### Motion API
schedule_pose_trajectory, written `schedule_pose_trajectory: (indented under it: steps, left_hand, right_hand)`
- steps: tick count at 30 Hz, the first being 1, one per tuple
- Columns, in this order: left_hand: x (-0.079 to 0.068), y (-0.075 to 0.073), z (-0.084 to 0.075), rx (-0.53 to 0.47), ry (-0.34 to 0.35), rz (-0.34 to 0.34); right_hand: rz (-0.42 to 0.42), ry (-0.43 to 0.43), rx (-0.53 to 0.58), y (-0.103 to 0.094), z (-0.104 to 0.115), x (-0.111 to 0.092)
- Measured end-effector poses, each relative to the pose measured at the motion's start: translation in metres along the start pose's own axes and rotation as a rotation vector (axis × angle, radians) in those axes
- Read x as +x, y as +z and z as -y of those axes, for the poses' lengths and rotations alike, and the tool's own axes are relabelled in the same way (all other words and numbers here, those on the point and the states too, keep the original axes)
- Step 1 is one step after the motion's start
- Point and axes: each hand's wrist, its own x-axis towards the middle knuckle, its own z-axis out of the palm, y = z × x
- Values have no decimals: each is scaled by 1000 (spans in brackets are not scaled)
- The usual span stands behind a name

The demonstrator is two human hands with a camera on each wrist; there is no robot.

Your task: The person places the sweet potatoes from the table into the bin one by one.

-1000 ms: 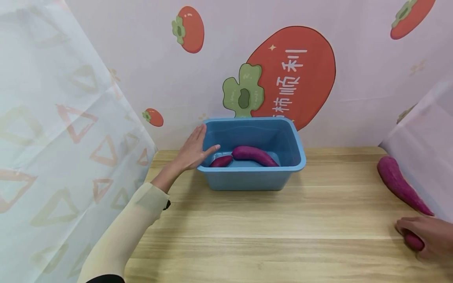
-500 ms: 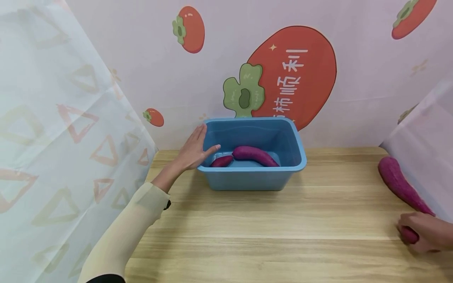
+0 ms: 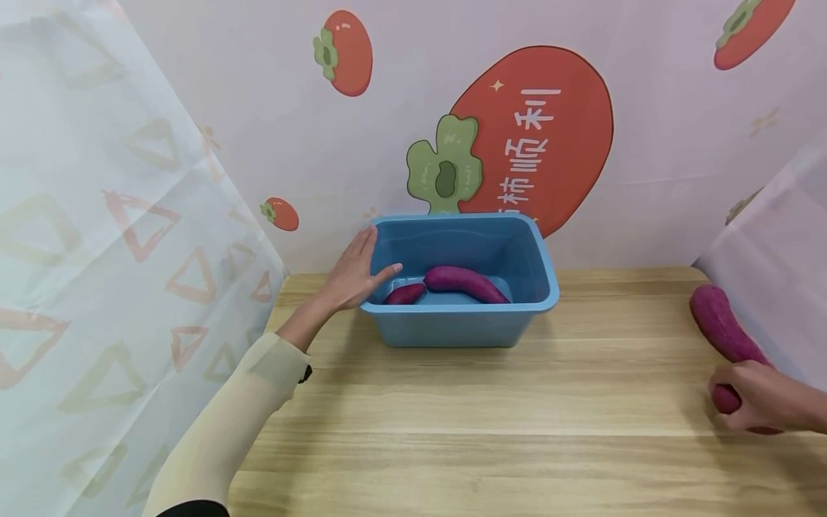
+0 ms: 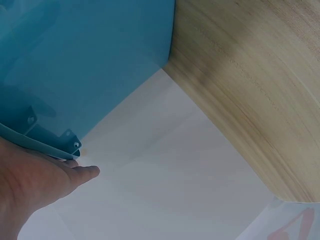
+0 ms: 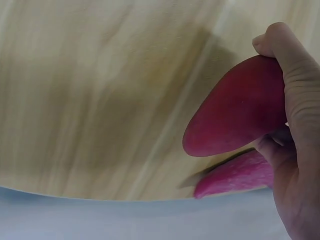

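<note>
Lower right: sweet potato [image 3: 726, 400] gripped by right hand [image 3: 757, 388], one end pointed left; blue bin [image 3: 452, 329] placed up-left, touched by left hand [image 3: 349, 278], fingers extended.

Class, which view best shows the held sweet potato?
The right wrist view: the sweet potato is close, one end uncovered. In the head view, the right hand covers its middle; the left wrist omits it.

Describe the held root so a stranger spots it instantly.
On the wooden table, look right of the blue tub. There, in the grip of the right hand, is the reddish-purple root: the only one held, while its neighbour lies loose.
</note>
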Motion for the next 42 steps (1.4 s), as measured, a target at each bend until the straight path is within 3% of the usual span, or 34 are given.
schedule_pose_trajectory:
  steps: [3,8,17,32,42]
  left_hand:
    - [0,0,0,1,0,3]
    - [1,0,0,-1,-6,4]
    - [1,0,1,-3,1,-2]
    - [-1,-2,0,0,-3,8]
    - [-1,-1,0,-9,-8,10]
  right_hand:
    - [-85,-26,-5,-2,4,10]
    - [-152,-56,34,-9,10,27]
    - [-196,-73,58,-12,12,45]
    - [-192,-55,59,-20,21,77]
    - [-237,-118,62,-25,27,101]
